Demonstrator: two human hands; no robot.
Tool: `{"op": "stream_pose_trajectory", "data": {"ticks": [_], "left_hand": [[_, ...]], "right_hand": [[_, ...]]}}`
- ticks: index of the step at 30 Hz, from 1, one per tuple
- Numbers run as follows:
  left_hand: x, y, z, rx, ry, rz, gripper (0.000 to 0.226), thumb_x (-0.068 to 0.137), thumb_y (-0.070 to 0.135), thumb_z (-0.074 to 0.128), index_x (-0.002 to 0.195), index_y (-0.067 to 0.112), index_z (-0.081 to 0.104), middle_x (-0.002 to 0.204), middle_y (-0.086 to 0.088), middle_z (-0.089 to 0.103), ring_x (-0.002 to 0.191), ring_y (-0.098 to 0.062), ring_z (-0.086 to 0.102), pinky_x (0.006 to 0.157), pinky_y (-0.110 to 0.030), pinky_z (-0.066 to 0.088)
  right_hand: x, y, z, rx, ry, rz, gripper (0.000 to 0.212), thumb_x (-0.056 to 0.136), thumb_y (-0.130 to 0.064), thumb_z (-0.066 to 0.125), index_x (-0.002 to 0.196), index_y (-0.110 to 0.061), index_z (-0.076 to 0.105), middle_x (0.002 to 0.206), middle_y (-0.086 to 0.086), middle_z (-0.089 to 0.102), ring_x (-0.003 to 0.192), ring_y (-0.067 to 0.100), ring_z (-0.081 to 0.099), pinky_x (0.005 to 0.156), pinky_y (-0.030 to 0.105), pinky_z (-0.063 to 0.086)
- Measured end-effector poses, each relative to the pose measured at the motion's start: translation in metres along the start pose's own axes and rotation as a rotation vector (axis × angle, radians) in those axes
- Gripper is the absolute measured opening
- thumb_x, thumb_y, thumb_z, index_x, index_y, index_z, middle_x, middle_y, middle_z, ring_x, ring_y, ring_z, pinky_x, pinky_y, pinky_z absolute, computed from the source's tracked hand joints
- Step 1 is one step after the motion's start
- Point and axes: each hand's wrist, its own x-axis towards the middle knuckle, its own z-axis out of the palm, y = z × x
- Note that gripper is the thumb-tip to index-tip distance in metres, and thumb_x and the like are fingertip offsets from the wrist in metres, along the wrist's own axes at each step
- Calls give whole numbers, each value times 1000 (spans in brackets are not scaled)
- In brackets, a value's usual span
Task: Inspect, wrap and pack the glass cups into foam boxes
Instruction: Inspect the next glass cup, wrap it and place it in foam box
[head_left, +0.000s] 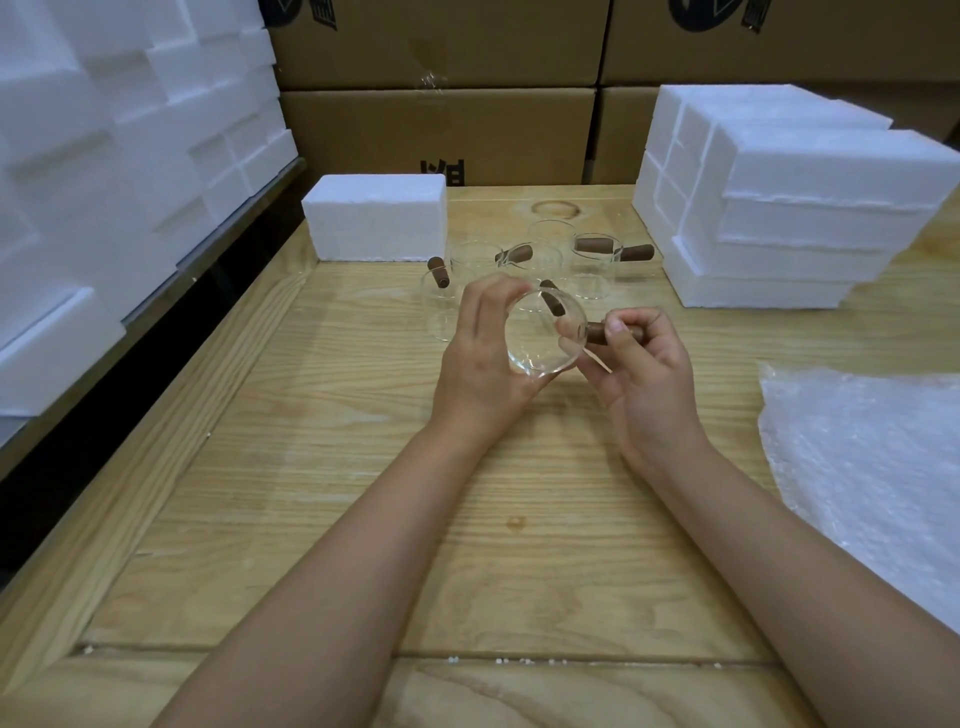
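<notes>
Glass, slick: held cup (540, 338) in left fingers (485, 299), pinched handle (597, 333) with right fingers (650, 323); risked dropping it onto table (363, 415) through loose grip.

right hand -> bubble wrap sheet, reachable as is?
Probably yes: bare table lies between the right hand and the bubble wrap sheet. But it pinches the wooden handle of the glass cup that the left hand also holds, so it must let go first.
</notes>
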Motion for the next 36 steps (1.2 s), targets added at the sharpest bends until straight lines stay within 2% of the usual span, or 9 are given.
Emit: {"op": "stream_pose_trajectory", "data": {"ticks": [4,7,12,17,22,25,28,34,36], "left_hand": [[-1,2,-1,30,-20,8,68,64,20,90,114,-11,55,112,-24,54,107,-23,51,87,-27,48],[-2,2,-1,22,-50,5,73,65,23,89,118,-12,54,115,-23,54,105,-31,57,89,-32,50],[-4,3,-2,-44,-94,-123,79,61,28,91,124,-3,53,116,-12,57,103,-15,56,87,-23,46],[-6,1,-4,-117,-155,-331,70,60,32,91,116,17,53,110,3,59,99,-12,63,85,-29,50],[-9,0,-7,31,-255,-467,64,56,49,87,100,31,45,98,15,58,88,-6,62,77,-30,49],[-11,1,-8,108,-306,-519,65,53,57,85,96,29,45,94,15,58,81,-6,60,75,-32,49],[-10,2,-7,149,-342,-537,66,55,57,84,99,28,45,94,15,58,84,-6,58,76,-31,48],[-11,0,-7,159,-391,-554,66,57,56,84,100,26,44,97,12,57,89,-9,58,78,-33,49],[-11,0,-7,155,-392,-557,66,56,55,84,100,26,44,97,12,57,89,-10,58,79,-35,50]], "right_hand": [[1,0,-1,-7,-7,7,12,99,-5,44,89,-12,48,71,-1,67,93,39,64,87,41,53],[1,-1,-2,-18,11,16,12,99,-7,44,89,-13,47,76,6,62,86,34,67,76,33,56],[0,0,0,-145,44,-83,10,98,-11,48,89,-15,49,82,3,58,74,21,67,67,26,55],[0,1,-4,-421,7,-183,10,96,-15,55,87,-19,50,77,-7,60,64,9,68,62,25,56],[3,4,-11,-680,-2,-143,15,94,-20,59,82,-24,51,80,-8,64,66,10,66,66,31,55],[6,6,-14,-813,13,-168,12,92,-23,60,82,-23,54,82,-8,66,75,-1,61,68,18,45],[8,9,-17,-900,22,-150,10,93,-24,59,87,-17,56,92,1,69,81,1,59,63,5,38],[7,8,-16,-1017,31,-116,10,94,-24,58,86,-18,57,96,3,68,80,1,56,61,-1,35],[7,5,-15,-1056,10,-98,11,95,-25,57,91,-15,59,100,4,67,86,8,57,63,3,36]]}}
